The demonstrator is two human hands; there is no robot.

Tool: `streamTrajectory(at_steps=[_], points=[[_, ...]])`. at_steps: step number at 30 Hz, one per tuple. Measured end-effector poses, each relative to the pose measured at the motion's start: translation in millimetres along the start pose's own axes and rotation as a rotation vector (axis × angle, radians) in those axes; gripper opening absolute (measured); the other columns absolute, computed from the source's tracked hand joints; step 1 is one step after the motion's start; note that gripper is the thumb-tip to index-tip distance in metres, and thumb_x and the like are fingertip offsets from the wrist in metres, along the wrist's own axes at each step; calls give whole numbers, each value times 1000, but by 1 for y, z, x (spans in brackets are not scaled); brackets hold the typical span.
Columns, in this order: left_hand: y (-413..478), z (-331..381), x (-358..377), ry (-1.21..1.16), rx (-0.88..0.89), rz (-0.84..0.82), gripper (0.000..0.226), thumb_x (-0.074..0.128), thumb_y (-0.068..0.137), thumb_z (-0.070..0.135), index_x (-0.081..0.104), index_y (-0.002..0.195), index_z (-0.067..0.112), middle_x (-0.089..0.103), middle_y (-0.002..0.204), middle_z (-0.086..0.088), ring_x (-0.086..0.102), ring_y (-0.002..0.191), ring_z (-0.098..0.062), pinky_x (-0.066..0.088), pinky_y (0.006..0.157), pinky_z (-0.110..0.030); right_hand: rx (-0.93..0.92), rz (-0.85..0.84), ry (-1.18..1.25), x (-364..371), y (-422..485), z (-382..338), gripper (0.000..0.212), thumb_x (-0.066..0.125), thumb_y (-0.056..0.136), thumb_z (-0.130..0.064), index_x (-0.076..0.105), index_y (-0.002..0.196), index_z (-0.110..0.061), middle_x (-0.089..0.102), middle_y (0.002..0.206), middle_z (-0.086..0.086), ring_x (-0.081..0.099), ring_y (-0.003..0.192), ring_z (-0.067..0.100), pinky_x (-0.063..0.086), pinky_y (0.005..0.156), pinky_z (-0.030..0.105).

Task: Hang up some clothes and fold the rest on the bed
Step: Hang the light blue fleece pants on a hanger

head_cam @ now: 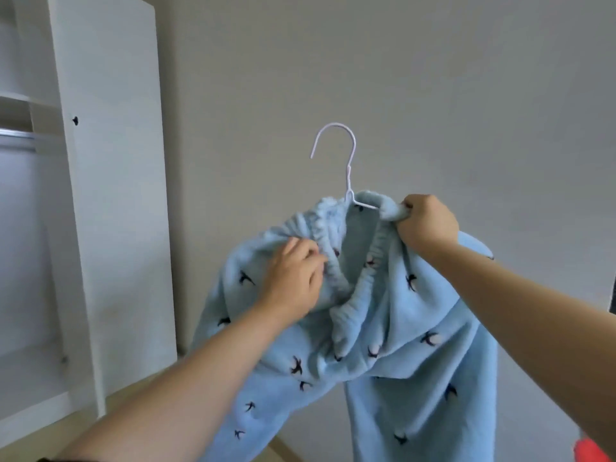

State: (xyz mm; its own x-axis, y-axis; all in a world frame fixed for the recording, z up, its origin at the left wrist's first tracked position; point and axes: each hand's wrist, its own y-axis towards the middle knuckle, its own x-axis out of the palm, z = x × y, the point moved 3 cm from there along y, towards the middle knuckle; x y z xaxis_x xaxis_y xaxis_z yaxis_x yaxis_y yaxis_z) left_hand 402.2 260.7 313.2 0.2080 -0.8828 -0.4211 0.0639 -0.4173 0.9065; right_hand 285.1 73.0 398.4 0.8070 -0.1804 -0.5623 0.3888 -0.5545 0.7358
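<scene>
Blue bird-print garment (400, 328) held up mid-frame, right of the wardrobe (110, 161), w/ wire hanger (348, 175) inside its elastic opening; hook stands clear above.

R hand (426, 221) clenched round bunched cloth at the hanger's right arm. We judge this carries the weight & keeps it level.

L hand (293, 278) pinches the gathered elastic edge on the left, prob. to stretch it over the other arm.

Rail (16, 136) far left, well apart.

Count: 1 garment, 1 hanger, 1 rail, 2 hands.
</scene>
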Motion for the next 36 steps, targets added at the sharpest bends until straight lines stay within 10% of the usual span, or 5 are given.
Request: streamTrajectory(at_steps=[5,17,25,32,36], points=[[40,-29,-20,90,-352,-97,36,54,94,26,51,126,8,62,113,-17,55,105,-36,39,86,-40,-44,109,101,2,-8,-3,16,50,76,-8,56,80,-22,54,72,-1,48,69,28,33,60,30],[42,-37,-14,-126,-558,-207,19,67,85,23,70,72,9,61,66,-11,50,66,-23,37,60,-28,-78,-212,253,23,-28,0,32,56,87,-46,57,90,-15,60,80,1,54,77,25,44,68,34],[44,-33,-18,-898,-892,-756,46,37,90,-20,42,134,-9,52,129,-20,48,124,-28,36,106,-31,98,-51,311,27,-30,30,26,59,90,-25,51,70,-12,48,60,-1,43,60,22,31,49,26],[21,-54,-10,-65,-508,-1019,42,56,95,34,46,63,9,45,63,-3,42,60,-18,33,57,-27,84,30,326,33,-46,25,20,58,89,-19,55,73,-8,52,61,2,48,65,28,33,54,31],[20,-43,-1,154,-324,-825,41,45,98,42,44,70,11,56,79,-6,57,87,-31,38,70,-31,-12,116,203,24,-51,19,14,52,90,-11,62,85,-2,63,76,15,54,73,36,42,68,40]])
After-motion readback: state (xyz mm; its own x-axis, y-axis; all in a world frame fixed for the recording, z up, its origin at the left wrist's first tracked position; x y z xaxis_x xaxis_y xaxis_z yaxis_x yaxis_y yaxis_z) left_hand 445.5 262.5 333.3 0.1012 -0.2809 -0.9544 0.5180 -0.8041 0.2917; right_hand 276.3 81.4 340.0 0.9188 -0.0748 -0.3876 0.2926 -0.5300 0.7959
